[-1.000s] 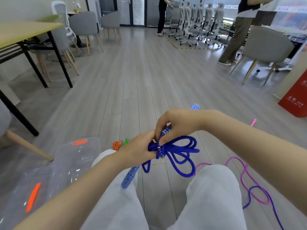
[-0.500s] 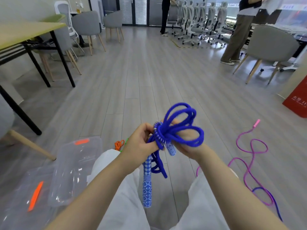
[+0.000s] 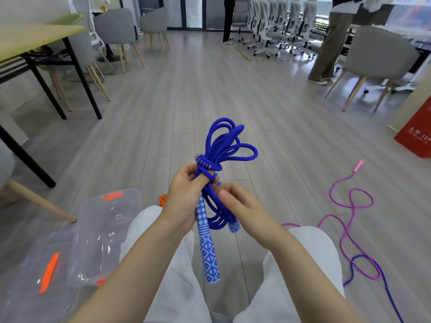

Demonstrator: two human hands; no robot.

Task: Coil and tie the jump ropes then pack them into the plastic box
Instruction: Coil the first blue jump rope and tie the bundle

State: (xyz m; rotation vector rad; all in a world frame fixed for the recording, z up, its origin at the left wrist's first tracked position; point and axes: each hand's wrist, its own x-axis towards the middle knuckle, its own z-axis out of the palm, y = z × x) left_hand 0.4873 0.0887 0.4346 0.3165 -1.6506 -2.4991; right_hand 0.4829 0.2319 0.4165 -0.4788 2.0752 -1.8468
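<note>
Blue jump rope (image 3: 218, 157) sat coiled above the lap, left hand (image 3: 184, 197) clamped round its wrapped waist, likely to keep loops bunched, while right hand (image 3: 242, 206) pinched the strands.

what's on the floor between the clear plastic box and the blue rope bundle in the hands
In the head view, a small orange rope lies on the floor between the plastic box and the blue rope, mostly hidden behind the left hand and knee.
</note>
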